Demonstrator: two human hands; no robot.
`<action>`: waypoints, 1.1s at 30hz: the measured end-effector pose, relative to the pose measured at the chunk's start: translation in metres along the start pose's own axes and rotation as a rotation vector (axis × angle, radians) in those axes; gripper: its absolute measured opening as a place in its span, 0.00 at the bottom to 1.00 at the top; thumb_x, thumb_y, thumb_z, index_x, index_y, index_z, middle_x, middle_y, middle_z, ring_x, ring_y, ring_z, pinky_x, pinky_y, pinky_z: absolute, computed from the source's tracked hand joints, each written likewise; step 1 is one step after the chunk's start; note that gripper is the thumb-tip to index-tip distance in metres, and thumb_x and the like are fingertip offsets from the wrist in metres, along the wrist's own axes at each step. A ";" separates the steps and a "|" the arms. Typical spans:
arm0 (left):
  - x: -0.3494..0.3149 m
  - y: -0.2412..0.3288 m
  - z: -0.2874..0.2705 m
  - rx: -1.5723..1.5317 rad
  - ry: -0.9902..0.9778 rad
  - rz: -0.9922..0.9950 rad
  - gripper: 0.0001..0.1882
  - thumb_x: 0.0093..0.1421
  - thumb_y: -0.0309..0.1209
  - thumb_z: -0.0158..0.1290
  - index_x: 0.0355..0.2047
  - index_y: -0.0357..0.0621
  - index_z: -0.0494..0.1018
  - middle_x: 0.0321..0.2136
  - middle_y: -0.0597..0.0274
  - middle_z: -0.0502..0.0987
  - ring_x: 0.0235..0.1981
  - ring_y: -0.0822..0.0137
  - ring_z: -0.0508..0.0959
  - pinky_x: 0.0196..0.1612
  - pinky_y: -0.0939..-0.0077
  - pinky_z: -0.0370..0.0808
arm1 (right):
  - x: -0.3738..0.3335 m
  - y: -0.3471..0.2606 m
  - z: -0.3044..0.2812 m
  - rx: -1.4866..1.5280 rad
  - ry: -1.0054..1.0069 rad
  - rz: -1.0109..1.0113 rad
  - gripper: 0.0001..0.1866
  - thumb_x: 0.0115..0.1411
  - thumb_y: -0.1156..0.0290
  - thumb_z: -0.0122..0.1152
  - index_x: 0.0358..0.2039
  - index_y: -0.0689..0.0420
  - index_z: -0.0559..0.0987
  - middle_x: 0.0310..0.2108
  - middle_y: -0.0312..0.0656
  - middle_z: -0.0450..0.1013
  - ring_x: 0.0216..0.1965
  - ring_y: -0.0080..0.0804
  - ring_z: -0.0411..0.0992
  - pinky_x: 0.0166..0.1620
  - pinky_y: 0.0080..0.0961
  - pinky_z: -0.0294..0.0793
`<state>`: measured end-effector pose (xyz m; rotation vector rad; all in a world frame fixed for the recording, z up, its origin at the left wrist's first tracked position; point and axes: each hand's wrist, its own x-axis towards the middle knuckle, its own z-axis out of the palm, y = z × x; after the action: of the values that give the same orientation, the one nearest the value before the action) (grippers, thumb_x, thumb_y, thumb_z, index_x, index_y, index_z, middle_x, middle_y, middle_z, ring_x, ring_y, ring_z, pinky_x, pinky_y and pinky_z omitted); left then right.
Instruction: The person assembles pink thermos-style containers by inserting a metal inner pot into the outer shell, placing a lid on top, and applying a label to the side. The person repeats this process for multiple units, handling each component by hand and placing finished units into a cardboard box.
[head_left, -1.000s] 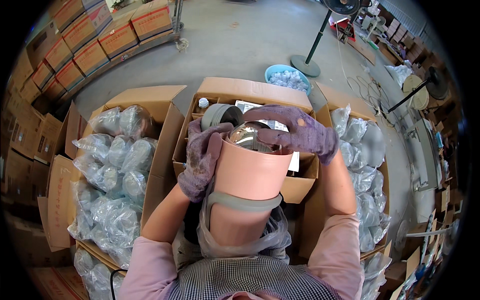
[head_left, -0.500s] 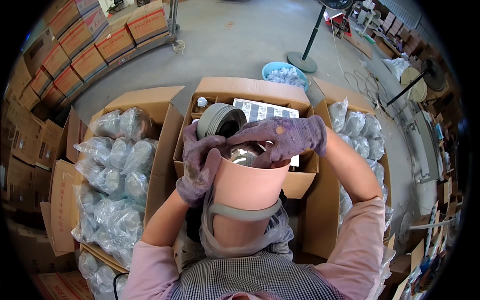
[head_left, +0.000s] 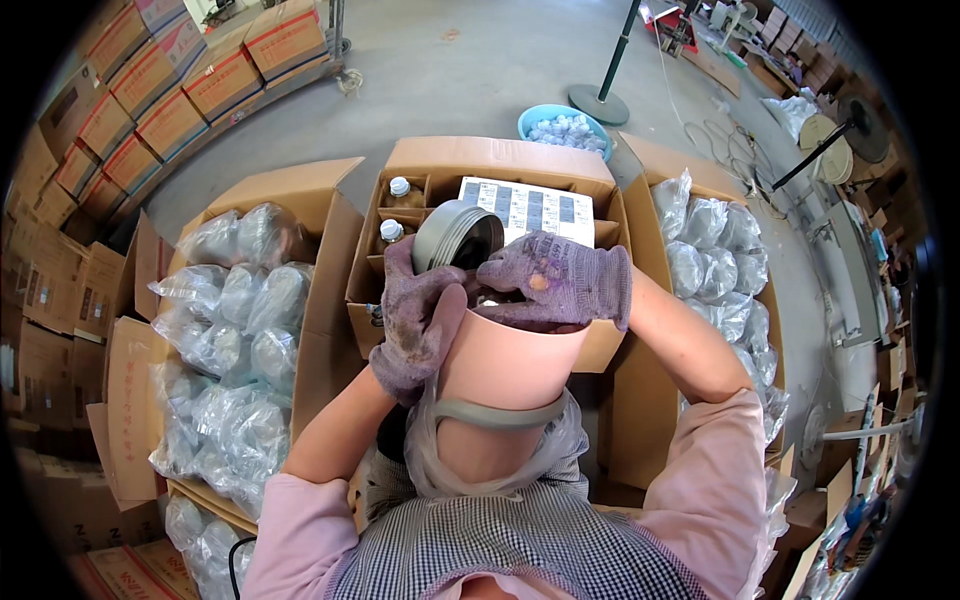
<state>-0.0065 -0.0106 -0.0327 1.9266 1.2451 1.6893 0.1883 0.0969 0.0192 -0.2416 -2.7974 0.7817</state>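
A pink, wide-mouthed insulated jug [head_left: 505, 365] with a grey handle band [head_left: 500, 414] stands in my lap, tilted away, its lower part in a clear plastic bag [head_left: 445, 470]. Its grey screw lid [head_left: 452, 232] is swung up at the far left of the mouth. My left hand [head_left: 415, 315], in a stained purple glove, is closed at the rim beside the lid, thumb along the jug's outer wall. Curled over the mouth is my gloved right hand [head_left: 545, 280], its fingers bent down inside. Whatever those fingertips hold is hidden. The jug's inside is mostly covered by the hands.
Ahead stands a divided carton [head_left: 500, 150] with white-capped bottles [head_left: 400, 190] and a sheet of printed labels [head_left: 530, 208]. Cartons of bagged items flank me at left [head_left: 240, 310] and right [head_left: 715, 260]. Beyond lie a blue basin [head_left: 540, 112] and a fan stand [head_left: 600, 103].
My right hand has shifted slightly left and curled deeper over the mouth, covering the shiny metal seen there before. The lid has moved slightly right, and the bottles show more clearly.
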 end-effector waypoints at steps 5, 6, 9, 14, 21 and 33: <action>0.005 0.006 -0.008 0.064 -0.011 -0.023 0.08 0.60 0.31 0.54 0.31 0.37 0.78 0.48 0.41 0.69 0.49 0.49 0.70 0.55 0.58 0.67 | 0.001 -0.001 0.001 -0.056 0.033 -0.124 0.21 0.63 0.54 0.57 0.45 0.60 0.78 0.40 0.49 0.76 0.44 0.46 0.75 0.50 0.34 0.74; 0.007 0.005 -0.009 0.055 -0.020 -0.027 0.08 0.60 0.30 0.55 0.31 0.37 0.79 0.47 0.41 0.69 0.49 0.49 0.71 0.55 0.59 0.66 | 0.001 -0.004 0.000 -0.084 0.022 -0.121 0.22 0.63 0.54 0.58 0.47 0.60 0.77 0.41 0.49 0.76 0.46 0.45 0.74 0.51 0.34 0.73; 0.024 0.002 -0.014 0.016 0.028 -0.112 0.07 0.59 0.26 0.56 0.35 0.39 0.82 0.47 0.45 0.73 0.48 0.56 0.73 0.54 0.67 0.69 | 0.003 0.006 0.003 -0.038 0.076 -0.235 0.23 0.63 0.54 0.57 0.50 0.59 0.77 0.45 0.50 0.75 0.48 0.46 0.74 0.52 0.35 0.73; 0.059 0.002 -0.024 -0.364 0.221 -0.208 0.25 0.57 0.23 0.59 0.56 0.39 0.70 0.51 0.55 0.74 0.52 0.66 0.73 0.57 0.72 0.70 | -0.001 -0.008 -0.003 -0.037 -0.045 -0.012 0.26 0.61 0.53 0.58 0.59 0.46 0.75 0.46 0.49 0.75 0.51 0.46 0.73 0.55 0.36 0.70; 0.077 -0.036 -0.024 -0.952 0.201 -0.389 0.27 0.58 0.23 0.60 0.58 0.42 0.65 0.48 0.62 0.75 0.51 0.68 0.74 0.56 0.74 0.71 | 0.006 -0.008 -0.003 -0.057 0.011 -0.190 0.29 0.61 0.51 0.57 0.60 0.48 0.73 0.49 0.50 0.73 0.50 0.46 0.73 0.54 0.37 0.71; 0.060 -0.042 -0.026 -0.584 0.353 -0.386 0.23 0.62 0.25 0.56 0.56 0.43 0.64 0.49 0.60 0.73 0.48 0.68 0.75 0.53 0.71 0.74 | 0.030 -0.023 -0.012 -0.266 -0.119 0.175 0.24 0.66 0.48 0.46 0.35 0.58 0.79 0.29 0.50 0.78 0.34 0.50 0.78 0.41 0.41 0.77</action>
<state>-0.0510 0.0507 -0.0159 1.0161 0.9877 1.9402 0.1608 0.0897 0.0469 -0.5071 -3.0221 0.4682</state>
